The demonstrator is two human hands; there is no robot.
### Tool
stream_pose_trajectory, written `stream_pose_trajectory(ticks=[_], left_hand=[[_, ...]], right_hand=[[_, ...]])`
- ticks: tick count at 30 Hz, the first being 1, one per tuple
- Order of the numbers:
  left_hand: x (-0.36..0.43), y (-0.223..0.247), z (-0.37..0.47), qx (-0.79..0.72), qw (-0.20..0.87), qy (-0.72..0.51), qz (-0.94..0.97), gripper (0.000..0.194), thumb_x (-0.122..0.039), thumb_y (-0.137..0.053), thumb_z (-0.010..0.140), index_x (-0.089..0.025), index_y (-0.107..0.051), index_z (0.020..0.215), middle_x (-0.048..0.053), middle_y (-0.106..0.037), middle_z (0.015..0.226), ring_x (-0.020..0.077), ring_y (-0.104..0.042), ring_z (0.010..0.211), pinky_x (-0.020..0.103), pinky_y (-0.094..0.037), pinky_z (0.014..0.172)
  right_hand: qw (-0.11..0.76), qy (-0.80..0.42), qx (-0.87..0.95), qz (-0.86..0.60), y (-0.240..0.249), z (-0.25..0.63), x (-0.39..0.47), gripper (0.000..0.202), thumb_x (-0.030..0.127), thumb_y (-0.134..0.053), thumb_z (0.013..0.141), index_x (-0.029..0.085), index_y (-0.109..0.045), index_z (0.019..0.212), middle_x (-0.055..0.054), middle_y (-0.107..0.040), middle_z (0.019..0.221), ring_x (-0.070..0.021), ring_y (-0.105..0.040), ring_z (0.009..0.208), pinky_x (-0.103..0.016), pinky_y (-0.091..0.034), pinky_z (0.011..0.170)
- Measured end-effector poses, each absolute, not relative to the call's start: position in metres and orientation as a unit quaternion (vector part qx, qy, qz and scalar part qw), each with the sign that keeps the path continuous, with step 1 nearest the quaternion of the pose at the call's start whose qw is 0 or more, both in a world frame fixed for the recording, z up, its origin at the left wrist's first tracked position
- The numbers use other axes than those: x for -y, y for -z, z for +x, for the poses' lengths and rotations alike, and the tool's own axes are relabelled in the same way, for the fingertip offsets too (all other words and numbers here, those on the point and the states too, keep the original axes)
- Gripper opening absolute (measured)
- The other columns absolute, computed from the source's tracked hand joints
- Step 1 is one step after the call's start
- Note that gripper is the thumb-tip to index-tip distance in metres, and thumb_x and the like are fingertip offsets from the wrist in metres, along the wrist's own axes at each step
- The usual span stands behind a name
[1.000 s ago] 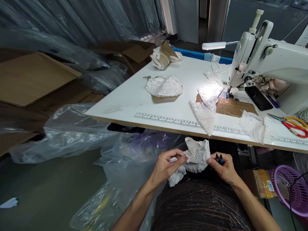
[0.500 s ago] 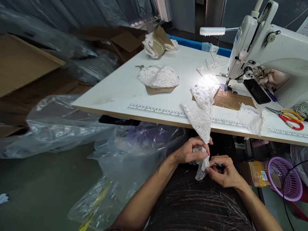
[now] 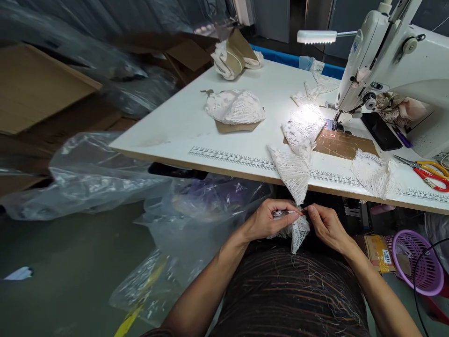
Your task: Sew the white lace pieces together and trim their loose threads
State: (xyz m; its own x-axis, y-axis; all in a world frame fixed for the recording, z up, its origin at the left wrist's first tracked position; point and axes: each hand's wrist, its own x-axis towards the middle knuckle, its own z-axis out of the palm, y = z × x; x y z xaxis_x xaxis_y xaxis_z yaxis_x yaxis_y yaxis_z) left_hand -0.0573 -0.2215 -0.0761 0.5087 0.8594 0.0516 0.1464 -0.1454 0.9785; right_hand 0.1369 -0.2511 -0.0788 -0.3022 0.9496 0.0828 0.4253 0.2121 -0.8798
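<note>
A chain of white lace pieces hangs from the sewing table over its front edge and down to my lap. My left hand is closed in a pinch on the lace just below the edge, and a loose lace end droops under the fingers. My right hand is closed too, its fingertips meeting the left ones at the lace. What lies inside the right fingers is hidden. Above, more lace lies under the bright light beside the needle of the sewing machine.
On the table are a lace stack, a tied bundle, a phone, red-and-yellow scissors and another lace piece. A purple basket and a small carton stand low at right. Plastic sheeting hangs at left.
My right hand has moved up to meet the left at the lace. The small bluish metal tool seen in its fingers before no longer shows. The view has shifted slightly.
</note>
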Motion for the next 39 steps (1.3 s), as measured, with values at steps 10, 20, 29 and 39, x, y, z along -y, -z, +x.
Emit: stream_pose_trajectory(ticks=[10,20,29,39], left_hand=[[0.219,0.075,-0.061,-0.356,0.54,-0.307,0.698,0.027,-0.037,-0.061,0.083,-0.015,-0.074,0.077,0.005,-0.073,0.075,0.016,-0.063,0.069,0.025,-0.051,0.068],[0.219,0.073,-0.062,-0.367,0.567,-0.264,0.689,0.03,-0.041,-0.061,0.081,-0.015,-0.071,0.071,0.001,-0.063,0.063,0.0126,-0.053,0.06,0.022,-0.045,0.06],[0.226,0.113,-0.051,-0.393,0.651,-0.31,0.57,0.046,-0.049,-0.073,0.074,-0.013,-0.07,0.102,0.007,-0.073,0.085,0.018,-0.066,0.074,0.028,-0.053,0.069],[0.233,0.138,-0.078,-0.471,0.515,-0.248,0.672,0.038,-0.037,-0.07,0.076,-0.014,-0.068,0.106,0.008,-0.074,0.095,0.022,-0.069,0.09,0.033,-0.054,0.087]], right_hand=[[0.321,-0.38,0.705,-0.505,0.079,0.134,0.25,0.044,0.049,-0.036,0.099,0.021,-0.055,0.07,0.002,-0.049,0.06,-0.0123,-0.042,0.053,-0.025,-0.031,0.053],[0.319,-0.356,0.714,-0.511,0.082,0.13,0.252,0.045,0.051,-0.041,0.097,0.022,-0.048,0.063,0.004,-0.04,0.054,-0.0111,-0.032,0.049,-0.027,-0.024,0.049],[0.376,-0.547,0.557,-0.499,0.096,0.136,0.266,0.048,0.066,-0.067,0.078,0.02,-0.057,0.072,0.003,-0.049,0.062,-0.0111,-0.039,0.057,-0.023,-0.035,0.052],[0.408,-0.453,0.536,-0.584,0.081,0.182,0.271,0.042,0.06,-0.067,0.082,0.019,-0.062,0.075,0.002,-0.049,0.064,-0.012,-0.039,0.059,-0.023,-0.034,0.052]])
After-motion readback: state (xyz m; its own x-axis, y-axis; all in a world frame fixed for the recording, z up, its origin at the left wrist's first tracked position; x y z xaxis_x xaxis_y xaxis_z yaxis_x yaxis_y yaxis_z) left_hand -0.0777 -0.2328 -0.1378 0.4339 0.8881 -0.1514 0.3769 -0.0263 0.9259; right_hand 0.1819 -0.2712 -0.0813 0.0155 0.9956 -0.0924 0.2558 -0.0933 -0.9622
